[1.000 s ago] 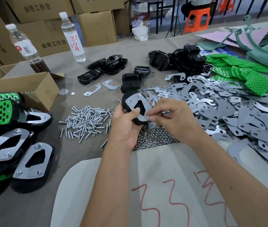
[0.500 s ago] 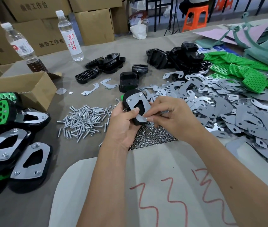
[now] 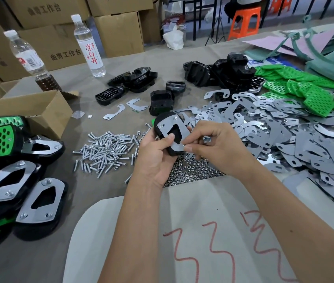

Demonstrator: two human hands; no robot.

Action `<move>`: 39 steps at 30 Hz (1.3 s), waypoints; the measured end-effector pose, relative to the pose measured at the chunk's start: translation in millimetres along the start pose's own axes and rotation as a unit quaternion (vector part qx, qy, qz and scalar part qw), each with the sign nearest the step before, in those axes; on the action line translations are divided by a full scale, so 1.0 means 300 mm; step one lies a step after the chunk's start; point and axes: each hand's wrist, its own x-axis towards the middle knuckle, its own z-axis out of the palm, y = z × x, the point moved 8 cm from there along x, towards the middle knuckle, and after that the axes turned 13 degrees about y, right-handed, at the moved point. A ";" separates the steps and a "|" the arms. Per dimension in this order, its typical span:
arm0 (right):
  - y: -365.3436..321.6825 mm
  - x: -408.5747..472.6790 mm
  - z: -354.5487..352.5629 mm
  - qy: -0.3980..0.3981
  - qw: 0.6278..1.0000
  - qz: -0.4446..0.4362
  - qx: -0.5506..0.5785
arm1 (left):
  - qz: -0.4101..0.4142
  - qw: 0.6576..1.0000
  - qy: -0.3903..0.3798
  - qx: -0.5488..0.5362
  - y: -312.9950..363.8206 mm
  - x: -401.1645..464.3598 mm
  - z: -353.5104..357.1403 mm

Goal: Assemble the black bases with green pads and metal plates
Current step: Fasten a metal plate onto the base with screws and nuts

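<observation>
L hand (image 3: 155, 158) grips black base (image 3: 162, 124) from below, thumb pressed on its metal plate (image 3: 173, 130); held above table (image 3: 39, 260) mid-area, over nut pile (image 3: 190, 172). R hand (image 3: 217, 146) pinches plate's near tip w/ thumb + forefinger. Plate has 2 screws at far end. Screw pile (image 3: 106, 150) just left; loose plates (image 3: 284, 135) crowd right side; finished units (image 3: 18, 190) at left edge.

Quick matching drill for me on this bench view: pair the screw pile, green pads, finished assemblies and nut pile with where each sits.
Things:
1. screw pile
2. green pads
3. finished assemblies
4. nut pile

Places:
A. far right of the table
B. under the two hands
C. left edge of the table
D. just left of the left hand

Pairs: 1-D, 2-A, 3-C, 4-B
</observation>
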 end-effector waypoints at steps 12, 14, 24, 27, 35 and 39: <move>0.032 0.003 -0.005 0.006 0.999 0.016 -0.034 | -0.010 0.999 0.007 0.041 -0.010 0.000 0.000; 0.028 0.002 -0.005 0.012 0.999 -0.003 -0.052 | -0.010 0.999 0.013 0.039 -0.011 0.001 -0.003; 0.019 -0.006 -0.003 0.015 1.000 -0.016 -0.008 | -0.005 0.998 0.064 -0.002 0.011 -0.009 -0.023; 0.019 -0.011 -0.047 0.071 0.997 -0.024 -0.029 | -0.004 0.996 0.076 -0.040 0.022 -0.007 -0.029; 0.010 -0.033 -0.011 0.010 0.999 0.048 0.008 | 0.019 0.990 0.125 -0.059 0.033 -0.004 -0.049; 0.000 -0.035 -0.043 0.060 0.997 0.039 0.017 | 0.020 0.989 0.128 -0.070 0.041 0.003 -0.057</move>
